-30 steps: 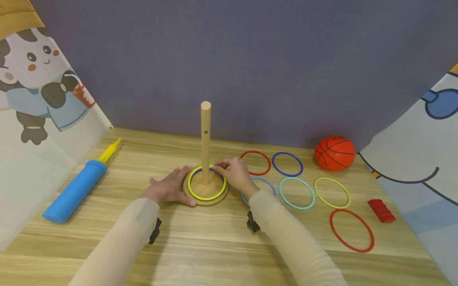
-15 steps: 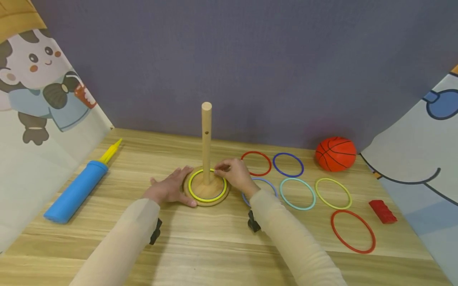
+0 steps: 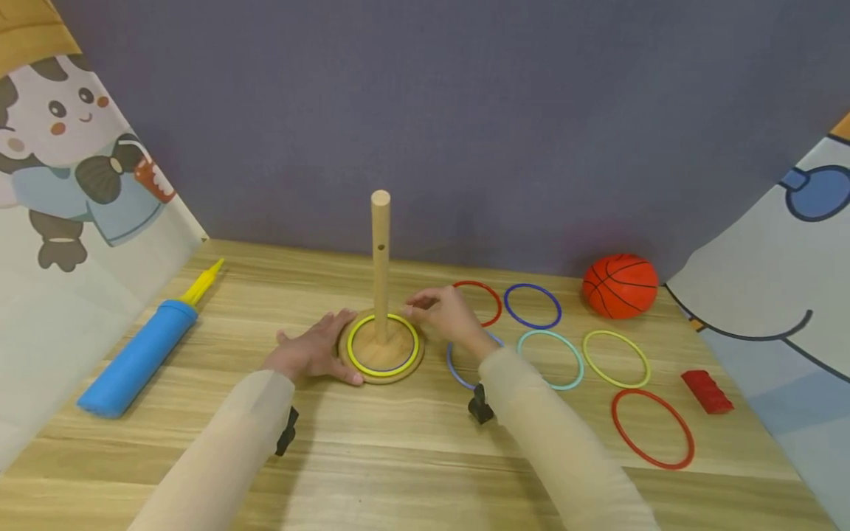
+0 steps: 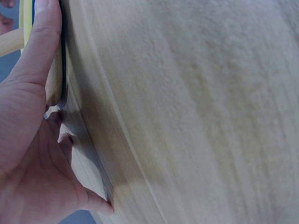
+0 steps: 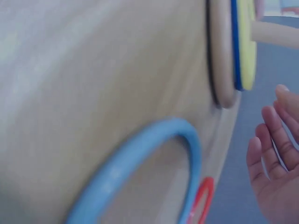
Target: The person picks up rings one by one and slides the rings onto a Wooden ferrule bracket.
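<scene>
A wooden ring toss stand (image 3: 381, 273) has an upright peg on a round base. A yellow ring (image 3: 352, 357) lies around the peg on top of a blue ring (image 5: 236, 51), both low on the base. My left hand (image 3: 311, 352) holds the base from the left, thumb along its front rim and fingers toward the back. My right hand (image 3: 448, 317) is just off the right side of the base, fingers loosely bent. Nothing lies between its thumb and fingertips in the right wrist view.
Right of the stand lie a red ring (image 3: 499, 302), a dark blue ring (image 3: 533, 285), a light blue ring (image 3: 450, 367), a turquoise ring (image 3: 551, 333), a yellow-green ring (image 3: 617, 332) and another red ring (image 3: 654, 461). Beyond are a ball (image 3: 620, 286) and red block (image 3: 707, 391). A blue pump (image 3: 141, 358) lies left.
My right hand has let go of the yellow ring and moved slightly right. The yellow ring has settled flat over the blue one. My left hand has stayed at the base.
</scene>
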`<control>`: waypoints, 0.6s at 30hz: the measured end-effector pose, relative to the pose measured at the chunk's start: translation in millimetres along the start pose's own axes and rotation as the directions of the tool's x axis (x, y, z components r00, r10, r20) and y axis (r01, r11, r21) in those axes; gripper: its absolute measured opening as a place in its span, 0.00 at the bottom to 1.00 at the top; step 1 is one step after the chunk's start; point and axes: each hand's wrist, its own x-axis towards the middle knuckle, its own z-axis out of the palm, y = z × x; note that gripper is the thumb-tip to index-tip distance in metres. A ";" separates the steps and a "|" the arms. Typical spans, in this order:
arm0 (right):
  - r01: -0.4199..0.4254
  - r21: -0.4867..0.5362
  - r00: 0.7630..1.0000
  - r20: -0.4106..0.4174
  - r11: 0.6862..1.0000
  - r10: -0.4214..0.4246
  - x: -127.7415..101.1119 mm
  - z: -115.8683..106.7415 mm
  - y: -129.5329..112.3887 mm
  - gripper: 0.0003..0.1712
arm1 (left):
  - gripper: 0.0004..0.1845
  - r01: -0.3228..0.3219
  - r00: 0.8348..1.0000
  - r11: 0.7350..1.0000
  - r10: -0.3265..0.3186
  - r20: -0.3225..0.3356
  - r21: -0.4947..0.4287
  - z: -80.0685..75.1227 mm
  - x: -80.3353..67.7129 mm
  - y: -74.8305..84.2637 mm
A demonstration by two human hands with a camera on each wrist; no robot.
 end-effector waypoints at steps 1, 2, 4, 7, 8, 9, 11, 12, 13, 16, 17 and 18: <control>0.014 -0.004 1.000 0.005 1.000 -0.014 -0.9 -3.4 -0.4 0.13 | 0.68 -0.001 1.000 1.000 0.001 0.000 -0.002 0.2 0.1 -0.4; 0.032 -0.012 0.999 0.011 0.999 -0.032 -1.6 -6.8 -0.7 0.13 | 0.68 -0.002 1.000 1.000 0.002 -0.001 -0.003 0.3 0.0 -0.8; 0.071 -0.031 0.997 0.020 0.997 -0.070 -3.8 -13.8 -1.0 0.13 | 0.68 -0.005 1.000 1.000 0.005 -0.003 -0.006 0.4 0.6 -1.5; 0.122 -0.055 0.992 0.029 0.991 -0.121 -8.3 -24.4 -0.7 0.14 | 0.68 -0.007 1.000 1.000 0.007 -0.004 -0.009 0.3 0.9 -2.2; 0.133 -0.060 0.991 0.029 0.989 -0.132 -10.1 -27.9 -0.9 0.14 | 0.68 -0.005 1.000 1.000 0.005 -0.002 -0.010 0.1 0.9 -2.1; 0.138 -0.065 0.990 0.027 0.988 -0.136 -12.2 -31.3 -1.1 0.14 | 0.68 -0.004 1.000 1.000 0.004 -0.001 -0.011 0.1 1.0 -2.0; 0.138 -0.078 0.990 0.025 0.987 -0.136 -16.9 -38.3 -1.9 0.14 | 0.68 -0.002 1.000 1.000 0.002 0.001 -0.009 0.0 0.9 -1.9; 0.137 -0.085 0.991 0.024 0.987 -0.135 -19.1 -41.8 -2.2 0.14 | 0.68 0.000 1.000 1.000 0.000 0.002 -0.010 0.0 1.0 -1.6; 0.132 -0.087 0.991 0.024 0.987 -0.131 -21.5 -45.2 -2.7 0.14 | 0.68 0.000 1.000 1.000 0.000 0.003 -0.009 0.0 0.8 -1.4; 0.131 -0.075 0.991 0.032 0.989 -0.129 -29.0 -55.5 -2.8 0.15 | 0.68 -0.003 1.000 1.000 0.003 0.004 -0.007 -0.1 0.0 -0.6; 0.132 -0.067 0.991 0.035 0.989 -0.130 -31.6 -58.9 -2.5 0.14 | 0.68 -0.005 1.000 1.000 0.005 0.004 -0.007 -0.2 -0.5 -0.2; 0.133 -0.063 0.991 0.036 0.989 -0.131 -34.5 -62.1 -1.7 0.15 | 0.68 -0.006 1.000 1.000 0.006 0.005 -0.008 -0.3 -0.7 0.2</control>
